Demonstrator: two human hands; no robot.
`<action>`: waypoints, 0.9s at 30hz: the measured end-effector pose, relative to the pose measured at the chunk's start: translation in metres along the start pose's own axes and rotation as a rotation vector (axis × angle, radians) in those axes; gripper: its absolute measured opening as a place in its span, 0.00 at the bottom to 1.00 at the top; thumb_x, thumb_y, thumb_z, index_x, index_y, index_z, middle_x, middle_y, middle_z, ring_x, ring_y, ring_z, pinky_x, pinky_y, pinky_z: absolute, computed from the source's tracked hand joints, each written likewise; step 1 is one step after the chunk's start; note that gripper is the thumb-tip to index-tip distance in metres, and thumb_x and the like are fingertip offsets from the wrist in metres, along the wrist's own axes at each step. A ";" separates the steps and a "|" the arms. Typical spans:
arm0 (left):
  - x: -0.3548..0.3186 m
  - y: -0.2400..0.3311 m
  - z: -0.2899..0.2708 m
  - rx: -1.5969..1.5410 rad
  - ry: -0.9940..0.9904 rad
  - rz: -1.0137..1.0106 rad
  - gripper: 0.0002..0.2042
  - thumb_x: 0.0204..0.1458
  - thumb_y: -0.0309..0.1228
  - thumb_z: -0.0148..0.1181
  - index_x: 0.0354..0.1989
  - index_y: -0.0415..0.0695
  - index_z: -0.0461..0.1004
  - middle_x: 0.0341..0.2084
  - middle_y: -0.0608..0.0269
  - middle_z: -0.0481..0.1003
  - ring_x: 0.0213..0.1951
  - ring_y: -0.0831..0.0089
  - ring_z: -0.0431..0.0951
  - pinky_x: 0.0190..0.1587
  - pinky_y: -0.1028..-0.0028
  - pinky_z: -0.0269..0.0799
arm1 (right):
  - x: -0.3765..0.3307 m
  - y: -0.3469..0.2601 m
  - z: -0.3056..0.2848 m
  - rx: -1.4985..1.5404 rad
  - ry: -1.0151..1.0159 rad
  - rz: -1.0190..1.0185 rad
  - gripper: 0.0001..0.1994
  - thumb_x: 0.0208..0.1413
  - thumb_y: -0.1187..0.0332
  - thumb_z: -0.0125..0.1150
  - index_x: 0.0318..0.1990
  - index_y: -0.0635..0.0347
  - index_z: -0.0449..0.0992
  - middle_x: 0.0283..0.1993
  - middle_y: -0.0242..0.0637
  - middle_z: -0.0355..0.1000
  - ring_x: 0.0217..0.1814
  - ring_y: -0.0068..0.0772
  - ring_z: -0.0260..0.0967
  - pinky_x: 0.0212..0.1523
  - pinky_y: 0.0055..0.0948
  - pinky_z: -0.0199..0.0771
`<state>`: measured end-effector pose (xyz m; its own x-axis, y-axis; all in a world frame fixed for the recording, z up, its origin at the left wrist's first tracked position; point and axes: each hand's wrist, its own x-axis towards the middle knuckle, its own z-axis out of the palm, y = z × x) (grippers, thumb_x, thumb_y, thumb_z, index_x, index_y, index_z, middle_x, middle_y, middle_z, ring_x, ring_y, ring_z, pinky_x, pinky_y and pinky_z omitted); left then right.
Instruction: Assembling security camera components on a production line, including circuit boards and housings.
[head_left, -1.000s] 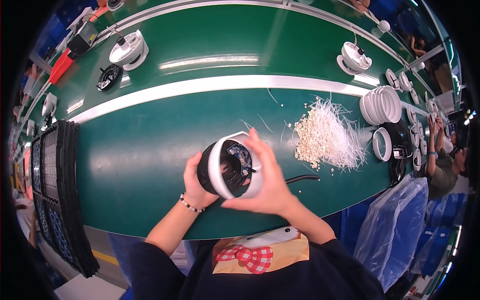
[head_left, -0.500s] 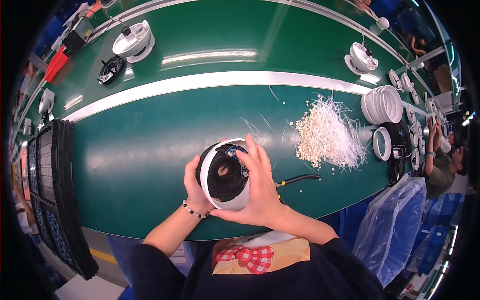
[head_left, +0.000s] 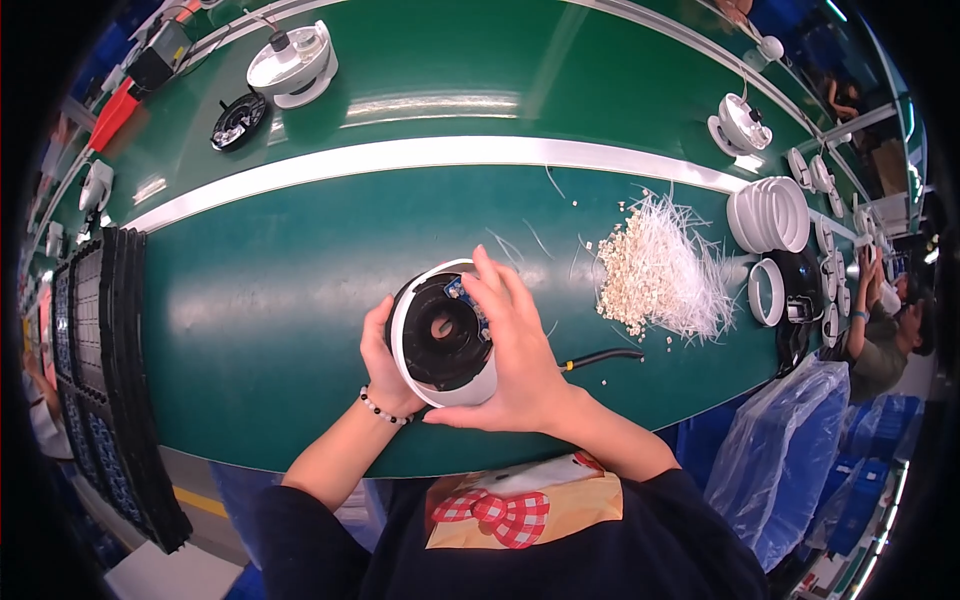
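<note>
Between my two hands is a round housing with a white outer ring (head_left: 402,362) and a black inner part (head_left: 432,358) with a hole in its middle. A small blue circuit board (head_left: 456,289) sits at its upper right edge. My left hand (head_left: 384,352) wraps the left side, thumb up along the rim. My right hand (head_left: 522,362) grips the right side, its fingers over the rim by the board and its thumb along the bottom. Behind my right hand, pliers (head_left: 603,358) with black and yellow handles lie on the green table, partly hidden.
To the right lies a heap of white cable ties (head_left: 685,270) and small cream-coloured pieces (head_left: 627,275). White rings (head_left: 768,214) and a black housing (head_left: 797,285) stand beyond it. Black trays (head_left: 110,330) are stacked at left. White assemblies (head_left: 291,68) ride the far green belt. A co-worker (head_left: 880,340) works at right.
My right fingers have shifted up slightly along the rim, and the housing has turned a little more face-up. White assemblies on the far belt have moved to the right.
</note>
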<state>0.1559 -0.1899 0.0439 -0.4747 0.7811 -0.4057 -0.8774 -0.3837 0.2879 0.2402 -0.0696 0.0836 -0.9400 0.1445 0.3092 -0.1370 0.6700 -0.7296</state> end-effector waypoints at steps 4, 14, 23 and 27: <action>0.002 0.004 0.001 -0.094 -0.049 -0.006 0.24 0.49 0.46 0.33 0.45 0.42 0.65 0.41 0.57 0.69 0.42 0.64 0.70 0.45 0.65 0.68 | 0.014 0.011 -0.005 0.186 -0.114 0.026 0.56 0.20 0.57 0.74 0.58 0.67 0.44 0.61 0.53 0.42 0.61 0.49 0.46 0.57 0.41 0.50; 0.001 0.011 -0.005 -0.113 -0.068 -0.038 0.29 0.50 0.56 0.30 0.49 0.44 0.63 0.43 0.57 0.67 0.46 0.64 0.68 0.47 0.65 0.66 | 0.029 -0.004 0.005 -0.156 -0.205 -0.050 0.58 0.15 0.57 0.75 0.58 0.65 0.44 0.58 0.52 0.50 0.60 0.52 0.46 0.55 0.42 0.51; 0.005 0.004 -0.010 -0.014 -0.100 0.032 0.34 0.48 0.61 0.33 0.51 0.42 0.60 0.45 0.56 0.66 0.46 0.66 0.68 0.48 0.68 0.66 | 0.024 0.004 0.013 -0.108 -0.144 0.166 0.58 0.16 0.50 0.73 0.57 0.71 0.45 0.50 0.53 0.57 0.53 0.53 0.52 0.53 0.41 0.55; 0.006 0.002 -0.014 0.073 -0.092 0.077 0.31 0.46 0.54 0.41 0.51 0.40 0.60 0.46 0.56 0.66 0.47 0.65 0.67 0.49 0.68 0.64 | 0.015 0.005 0.025 -0.190 -0.018 0.143 0.58 0.16 0.49 0.72 0.56 0.73 0.45 0.52 0.54 0.54 0.53 0.55 0.51 0.50 0.43 0.55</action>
<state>0.1501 -0.1929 0.0297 -0.5288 0.7939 -0.3000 -0.8299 -0.4097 0.3787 0.2175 -0.0826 0.0695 -0.9511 0.2360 0.1991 0.0574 0.7689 -0.6368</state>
